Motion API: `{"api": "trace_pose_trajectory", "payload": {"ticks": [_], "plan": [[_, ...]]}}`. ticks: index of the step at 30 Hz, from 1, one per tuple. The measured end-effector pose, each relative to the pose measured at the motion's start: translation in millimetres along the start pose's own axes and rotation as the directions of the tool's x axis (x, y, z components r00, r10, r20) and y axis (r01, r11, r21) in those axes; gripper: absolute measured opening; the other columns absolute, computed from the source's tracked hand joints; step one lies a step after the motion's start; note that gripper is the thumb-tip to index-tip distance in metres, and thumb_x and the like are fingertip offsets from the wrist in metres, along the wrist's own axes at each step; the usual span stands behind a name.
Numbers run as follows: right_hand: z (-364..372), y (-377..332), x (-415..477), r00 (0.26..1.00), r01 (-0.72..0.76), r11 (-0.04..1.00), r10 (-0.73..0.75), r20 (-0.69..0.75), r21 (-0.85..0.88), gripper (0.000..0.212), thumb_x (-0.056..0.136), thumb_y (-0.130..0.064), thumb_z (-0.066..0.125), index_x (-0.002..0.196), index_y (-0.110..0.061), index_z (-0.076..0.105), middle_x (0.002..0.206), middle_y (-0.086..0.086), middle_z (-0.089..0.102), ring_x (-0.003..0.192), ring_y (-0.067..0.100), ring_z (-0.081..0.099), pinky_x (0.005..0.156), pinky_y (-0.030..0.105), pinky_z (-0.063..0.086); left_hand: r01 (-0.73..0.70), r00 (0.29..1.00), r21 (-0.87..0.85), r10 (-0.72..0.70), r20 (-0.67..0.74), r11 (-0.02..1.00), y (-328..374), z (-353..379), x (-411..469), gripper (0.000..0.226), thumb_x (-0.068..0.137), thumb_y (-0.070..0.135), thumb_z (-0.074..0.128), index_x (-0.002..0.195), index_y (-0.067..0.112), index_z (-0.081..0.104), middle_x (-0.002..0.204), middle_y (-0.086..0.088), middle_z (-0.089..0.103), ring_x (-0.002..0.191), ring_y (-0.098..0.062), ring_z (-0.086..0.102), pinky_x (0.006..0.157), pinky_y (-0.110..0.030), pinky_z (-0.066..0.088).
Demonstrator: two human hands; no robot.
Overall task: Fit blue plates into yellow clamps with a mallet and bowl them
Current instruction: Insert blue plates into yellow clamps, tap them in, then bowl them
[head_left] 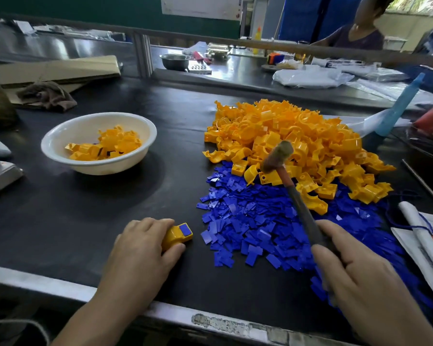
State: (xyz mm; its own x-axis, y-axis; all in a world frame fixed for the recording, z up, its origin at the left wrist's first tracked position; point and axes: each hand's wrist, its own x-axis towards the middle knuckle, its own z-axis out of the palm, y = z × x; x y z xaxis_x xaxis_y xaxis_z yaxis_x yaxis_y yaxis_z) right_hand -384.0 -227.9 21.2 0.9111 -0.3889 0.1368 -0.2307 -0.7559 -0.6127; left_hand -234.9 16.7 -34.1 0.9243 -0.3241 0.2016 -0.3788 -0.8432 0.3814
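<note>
Head view: the step in hand looked like the strike. A blue plate (184, 230) sat in the top of a yellow clamp (176, 237) on the worktop (98, 221), near the front edge. To do it well, I'd say: keep the clamp flat and pinned, fingers off the plate, land the mallet (276, 156) head square on the plate. Short tap, not a swing, or the plate could cock or the clamp skid. The left hand (140, 245) curled round the clamp from its left, plate face uncovered. The right hand (355, 270) was clenched round the mallet handle, head up over the yellow clamp pile (285, 136), well apart from the held clamp. The blue plate pile (255, 221) lay under the handle. The bowl (105, 168) sat far left, part filled with clamps
</note>
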Motion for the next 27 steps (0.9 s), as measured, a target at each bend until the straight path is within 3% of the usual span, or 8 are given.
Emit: {"api": "trace_pose_trajectory", "payload": {"ticks": [3,5,9,12,16,20,23,27], "plan": [[12.7,-13.4,-7.0,0.985,0.079,0.996,-0.084,0.151,0.042,0.034,0.089,-0.048,0.044,0.121,-0.057,0.036,0.084,-0.036,0.056,0.077,-0.009,0.056,0.059,0.014,0.041,0.002,1.000,0.011,-0.002,-0.023,1.000,2.2,2.2,2.9,0.040,0.076,0.041,0.075,0.110,0.023,0.069,0.097,0.004,0.066,0.094,-0.024,0.055,0.079,-0.039,0.047],[20.4,-19.0,-6.0,0.968,0.104,0.994,-0.105,0.229,0.016,0.041,0.092,-0.049,0.043,0.130,-0.056,0.029,0.093,-0.037,0.055,0.092,-0.014,0.052,0.072,0.007,0.041,-0.006,0.999,0.006,0.006,-0.039,1.000,1.7,3.5,2.9,0.040,0.076,0.042,0.075,0.110,0.023,0.069,0.097,0.005,0.065,0.095,-0.023,0.054,0.079,-0.039,0.047],[38.0,-29.5,-4.5,0.941,0.222,0.972,-0.192,0.278,-0.081,0.043,0.096,-0.050,0.037,0.133,-0.056,0.016,0.133,-0.027,0.044,0.122,-0.002,0.043,0.092,0.012,0.038,-0.016,0.998,0.002,0.016,-0.054,1.000,-0.5,5.0,4.0,0.042,0.075,0.044,0.074,0.110,0.022,0.069,0.097,0.004,0.064,0.094,-0.022,0.053,0.080,-0.040,0.047],[41.8,-31.2,-2.9,0.921,0.277,0.952,-0.224,0.319,-0.133,0.047,0.097,-0.049,0.035,0.137,-0.053,0.011,0.135,-0.023,0.043,0.123,0.003,0.045,0.096,0.018,0.040,-0.020,0.999,0.008,0.020,-0.050,1.000,-0.8,5.9,5.4,0.042,0.075,0.044,0.074,0.110,0.021,0.069,0.096,0.003,0.064,0.095,-0.023,0.055,0.081,-0.040,0.047],[29.4,-35.1,-5.0,0.946,0.237,0.968,-0.209,0.249,-0.088,0.043,0.094,-0.052,0.037,0.129,-0.064,0.015,0.132,-0.033,0.042,0.122,-0.002,0.045,0.095,0.015,0.041,-0.018,0.998,0.000,0.018,-0.057,1.000,-1.1,6.3,4.8,0.043,0.077,0.044,0.073,0.112,0.020,0.068,0.099,0.003,0.065,0.097,-0.023,0.054,0.083,-0.041,0.047],[35.5,-40.4,-10.3,0.902,0.427,0.881,-0.400,0.160,-0.203,0.047,0.088,-0.046,0.048,0.133,-0.050,0.036,0.110,-0.016,0.063,0.091,0.001,0.064,0.072,0.019,0.052,-0.010,0.998,-0.014,0.009,-0.064,1.000,-1.6,8.2,5.4,0.043,0.079,0.046,0.070,0.115,0.023,0.067,0.102,0.004,0.064,0.100,-0.022,0.053,0.086,-0.040,0.044],[39.1,-39.3,-11.0,0.938,0.283,0.931,-0.218,0.271,-0.231,0.047,0.097,-0.051,0.030,0.137,-0.056,0.007,0.132,-0.018,0.044,0.119,0.000,0.048,0.094,0.016,0.041,-0.015,0.998,-0.010,0.014,-0.059,1.000,-2.6,8.4,5.2,0.044,0.080,0.049,0.067,0.117,0.025,0.065,0.104,0.007,0.063,0.102,-0.020,0.051,0.088,-0.037,0.043],[26.5,-42.4,-4.6,0.955,0.175,0.977,-0.139,0.263,-0.118,0.041,0.093,-0.055,0.033,0.130,-0.060,0.017,0.126,-0.032,0.045,0.122,-0.001,0.044,0.093,0.012,0.039,-0.017,0.998,-0.018,0.016,-0.063,1.000,-4.1,9.5,5.2,0.045,0.080,0.049,0.066,0.117,0.024,0.065,0.104,0.007,0.063,0.102,-0.019,0.051,0.087,-0.038,0.043]]}}
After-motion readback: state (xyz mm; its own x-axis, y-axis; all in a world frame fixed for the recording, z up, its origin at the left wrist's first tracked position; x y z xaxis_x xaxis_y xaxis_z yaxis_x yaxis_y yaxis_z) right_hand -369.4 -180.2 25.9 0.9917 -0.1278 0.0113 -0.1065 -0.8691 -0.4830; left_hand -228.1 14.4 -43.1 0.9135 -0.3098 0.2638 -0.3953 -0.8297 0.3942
